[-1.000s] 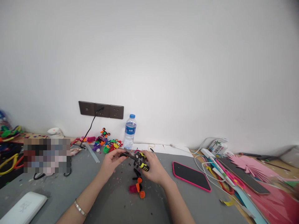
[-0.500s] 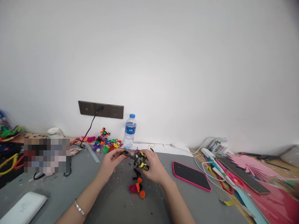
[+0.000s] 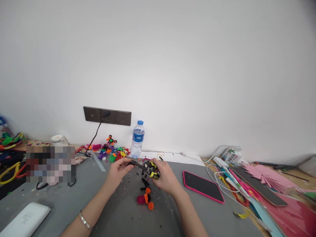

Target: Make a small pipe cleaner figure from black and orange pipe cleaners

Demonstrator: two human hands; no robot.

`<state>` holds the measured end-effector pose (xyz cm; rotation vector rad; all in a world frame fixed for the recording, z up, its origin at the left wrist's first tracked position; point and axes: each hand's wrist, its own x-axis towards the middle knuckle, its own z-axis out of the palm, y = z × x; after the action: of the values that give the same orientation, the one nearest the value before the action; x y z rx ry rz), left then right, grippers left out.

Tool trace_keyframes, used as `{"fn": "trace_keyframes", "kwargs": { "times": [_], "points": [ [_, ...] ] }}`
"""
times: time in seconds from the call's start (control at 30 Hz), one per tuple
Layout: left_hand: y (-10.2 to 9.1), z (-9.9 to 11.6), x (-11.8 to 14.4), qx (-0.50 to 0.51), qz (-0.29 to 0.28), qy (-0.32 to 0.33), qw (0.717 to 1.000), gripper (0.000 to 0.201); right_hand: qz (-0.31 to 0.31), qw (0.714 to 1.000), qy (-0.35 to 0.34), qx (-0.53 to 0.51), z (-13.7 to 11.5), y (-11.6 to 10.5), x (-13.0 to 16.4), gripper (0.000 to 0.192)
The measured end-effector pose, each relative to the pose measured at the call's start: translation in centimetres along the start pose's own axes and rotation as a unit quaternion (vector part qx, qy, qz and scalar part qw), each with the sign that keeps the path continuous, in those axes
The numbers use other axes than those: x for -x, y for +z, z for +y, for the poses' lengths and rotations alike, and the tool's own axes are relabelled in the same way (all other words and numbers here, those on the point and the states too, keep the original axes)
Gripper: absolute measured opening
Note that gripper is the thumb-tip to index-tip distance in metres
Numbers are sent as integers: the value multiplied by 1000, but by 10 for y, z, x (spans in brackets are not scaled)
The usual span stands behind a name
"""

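My right hand [image 3: 164, 174] is wrapped round the yellow-and-black handles of a pair of pliers [image 3: 148, 167], whose jaws point left. At the jaw tips my left hand [image 3: 119, 170] is closed in a pinch; a dark bit shows by its fingertips, too small to name. Below the pliers, a small magenta and orange fuzzy figure [image 3: 142, 199] with round orange pieces lies on the grey mat [image 3: 118, 214]. Short black fuzzy pieces [image 3: 145, 182] lie just above it.
A water bottle [image 3: 137, 140] stands by the wall, beside colourful fuzzy figures [image 3: 120, 154]. To the right are a pink-edged phone [image 3: 203, 187], white cables and pink paper [image 3: 268, 176]. A white power bank [image 3: 26, 219] lies at the left front. A black cord [image 3: 95, 138] hangs from the socket.
The pliers have turned slightly and shifted a little right with my right hand, and their jaws look closer together. My left hand stays at the jaw tips.
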<state>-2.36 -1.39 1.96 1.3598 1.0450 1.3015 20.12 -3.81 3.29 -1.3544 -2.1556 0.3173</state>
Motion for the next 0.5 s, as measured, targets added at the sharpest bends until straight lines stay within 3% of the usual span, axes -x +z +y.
{"fn": "trace_keyframes", "kwargs": {
  "times": [0.5],
  "points": [
    [0,-3,-2,-10,-26,20,999,23,-27,999,21,-25,6,4,0,35]
  ]
}}
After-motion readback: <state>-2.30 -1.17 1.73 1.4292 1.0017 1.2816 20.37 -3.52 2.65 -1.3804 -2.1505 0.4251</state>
